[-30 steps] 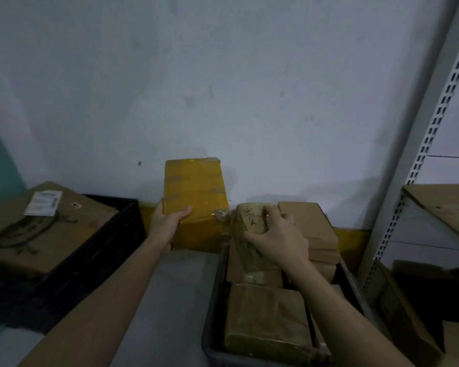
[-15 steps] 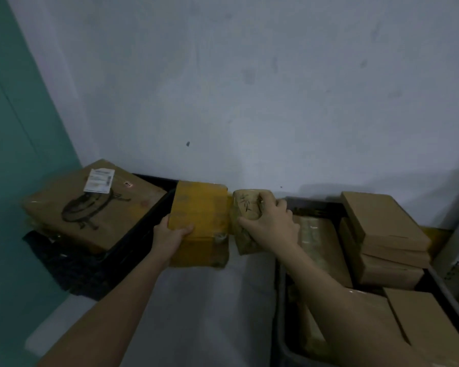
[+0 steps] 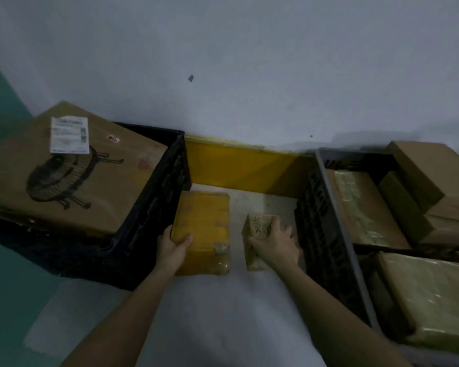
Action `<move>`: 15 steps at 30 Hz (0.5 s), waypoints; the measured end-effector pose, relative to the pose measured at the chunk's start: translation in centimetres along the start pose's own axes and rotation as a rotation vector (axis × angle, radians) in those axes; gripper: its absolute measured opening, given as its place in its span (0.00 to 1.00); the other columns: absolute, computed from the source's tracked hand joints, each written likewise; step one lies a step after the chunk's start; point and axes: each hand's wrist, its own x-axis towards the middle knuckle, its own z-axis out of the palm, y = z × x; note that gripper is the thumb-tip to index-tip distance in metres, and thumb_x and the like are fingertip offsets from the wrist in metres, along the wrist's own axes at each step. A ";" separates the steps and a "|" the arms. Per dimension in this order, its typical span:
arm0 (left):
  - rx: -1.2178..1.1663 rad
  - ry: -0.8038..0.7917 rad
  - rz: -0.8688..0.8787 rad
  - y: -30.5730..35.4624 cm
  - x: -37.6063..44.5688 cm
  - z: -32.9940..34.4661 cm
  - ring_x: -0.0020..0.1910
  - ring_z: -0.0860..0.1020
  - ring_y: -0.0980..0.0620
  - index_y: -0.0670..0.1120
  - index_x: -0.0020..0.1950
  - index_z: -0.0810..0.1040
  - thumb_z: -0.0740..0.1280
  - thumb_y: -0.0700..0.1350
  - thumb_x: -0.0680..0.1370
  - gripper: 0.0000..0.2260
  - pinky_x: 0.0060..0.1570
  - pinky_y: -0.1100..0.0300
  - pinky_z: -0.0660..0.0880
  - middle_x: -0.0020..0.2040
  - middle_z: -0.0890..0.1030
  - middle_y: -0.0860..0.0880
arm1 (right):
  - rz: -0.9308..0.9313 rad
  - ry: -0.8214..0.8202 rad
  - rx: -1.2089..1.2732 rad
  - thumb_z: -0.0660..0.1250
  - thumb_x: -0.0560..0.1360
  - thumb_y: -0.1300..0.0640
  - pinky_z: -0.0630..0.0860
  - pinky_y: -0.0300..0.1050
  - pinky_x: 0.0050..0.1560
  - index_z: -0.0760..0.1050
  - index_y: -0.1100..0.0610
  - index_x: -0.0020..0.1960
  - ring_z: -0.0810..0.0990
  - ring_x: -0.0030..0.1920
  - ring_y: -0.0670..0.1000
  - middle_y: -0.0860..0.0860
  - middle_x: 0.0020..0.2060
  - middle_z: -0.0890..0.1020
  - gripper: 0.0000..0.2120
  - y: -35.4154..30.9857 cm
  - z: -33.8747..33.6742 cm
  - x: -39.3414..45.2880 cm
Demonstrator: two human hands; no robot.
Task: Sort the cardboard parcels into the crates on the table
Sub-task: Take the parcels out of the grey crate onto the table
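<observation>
Since half a second ago both parcels have come down from the air onto the counter point(image 3: 223, 313), and they now sit apart instead of side by side and touching. The yellow parcel point(image 3: 203, 229) lies flat on the pale surface, its left edge just beside the wall of the black crate point(image 3: 154, 213); the left hand point(image 3: 174, 250) grips its near left corner, thumb curled over the top face and fingers hidden beneath the side. To the right of the yellow parcel, with a strip of bare counter between them, stands the small brown parcel point(image 3: 259, 234) with dark handwriting on its top; the right hand point(image 3: 274, 246) rests over its near right part, fingers spread and curled down round its top and far side. This small parcel is close to the wall of the grey crate point(image 3: 337, 207), which stands further right of the yellow parcel and holds several tape-wrapped and plain cardboard boxes point(image 3: 419, 197) stacked inside. The black crate carries a large flat cardboard box point(image 3: 72, 181) with a white label point(image 3: 69, 135) and a dark printed drawing; it sits tilted across the crate's rim. Beyond the yellow parcel a yellow strip point(image 3: 239, 165) runs along the foot of the pale wall point(image 3: 223, 62).
</observation>
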 end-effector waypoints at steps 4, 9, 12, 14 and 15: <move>0.178 -0.041 0.070 -1.7 0.6 0.3 0.72 0.65 0.39 0.49 0.81 0.54 0.65 0.54 0.81 0.33 0.67 0.43 0.69 0.76 0.61 0.45 | 0.032 -0.045 0.011 0.67 0.69 0.33 0.69 0.64 0.60 0.52 0.47 0.73 0.66 0.68 0.64 0.58 0.70 0.63 0.41 0.1 3.3 -0.6; 0.621 0.008 0.560 0.3 -0.4 1.3 0.77 0.57 0.43 0.49 0.80 0.58 0.64 0.58 0.80 0.31 0.76 0.43 0.52 0.79 0.58 0.46 | 0.065 -0.052 0.024 0.66 0.69 0.33 0.66 0.67 0.63 0.54 0.46 0.74 0.64 0.70 0.64 0.58 0.71 0.62 0.40 0.1 4.7 -0.6; 1.000 -0.221 0.637 0.3 0.1 2.0 0.80 0.40 0.48 0.59 0.81 0.45 0.61 0.71 0.74 0.41 0.74 0.39 0.35 0.82 0.43 0.50 | 0.074 -0.031 0.054 0.66 0.70 0.34 0.65 0.67 0.64 0.54 0.45 0.74 0.63 0.70 0.64 0.58 0.72 0.61 0.39 -0.1 5.1 0.0; 1.144 -0.293 0.620 -0.8 0.7 2.3 0.78 0.33 0.46 0.63 0.78 0.36 0.61 0.74 0.71 0.46 0.71 0.35 0.32 0.80 0.34 0.51 | 0.080 -0.023 0.078 0.66 0.70 0.34 0.64 0.67 0.65 0.54 0.45 0.75 0.62 0.71 0.64 0.57 0.73 0.60 0.39 -0.3 5.7 0.2; 1.179 -0.293 0.611 -1.5 0.9 2.6 0.78 0.32 0.45 0.64 0.77 0.32 0.61 0.75 0.71 0.48 0.70 0.34 0.32 0.79 0.31 0.51 | 0.074 -0.022 0.095 0.66 0.70 0.34 0.63 0.67 0.66 0.54 0.45 0.75 0.62 0.71 0.64 0.57 0.73 0.59 0.39 -0.3 6.1 0.3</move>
